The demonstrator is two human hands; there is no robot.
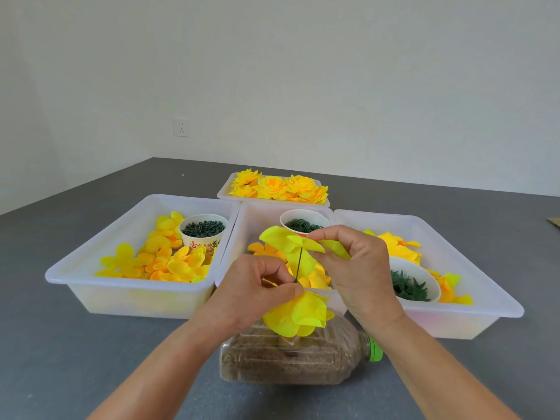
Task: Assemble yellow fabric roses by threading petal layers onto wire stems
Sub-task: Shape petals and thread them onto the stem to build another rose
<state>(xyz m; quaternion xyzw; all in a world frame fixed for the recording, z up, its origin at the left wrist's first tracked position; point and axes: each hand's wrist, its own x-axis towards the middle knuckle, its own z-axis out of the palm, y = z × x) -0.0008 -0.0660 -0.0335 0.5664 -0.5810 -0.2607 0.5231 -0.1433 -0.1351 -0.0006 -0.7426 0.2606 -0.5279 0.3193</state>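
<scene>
A thin dark wire stem [299, 263] stands upright between my hands. My left hand [257, 291] pinches its lower part, just above a bunch of yellow petals [298, 316] that sits low on the wire. My right hand [351, 262] pinches a yellow petal layer [288, 242] at the top of the wire. Loose yellow and orange petals [169, 262] lie in the left tray [100, 286]. Finished yellow roses [280, 186] fill the far tray [224, 194].
A clear plastic bottle [291, 359] filled with brown grain lies on its side under my hands, green cap to the right. Paper cups of dark green parts [203, 228] [303, 225] [407, 287] stand in the trays. The right tray [472, 301] holds more petals. The grey table [91, 344] stretches left.
</scene>
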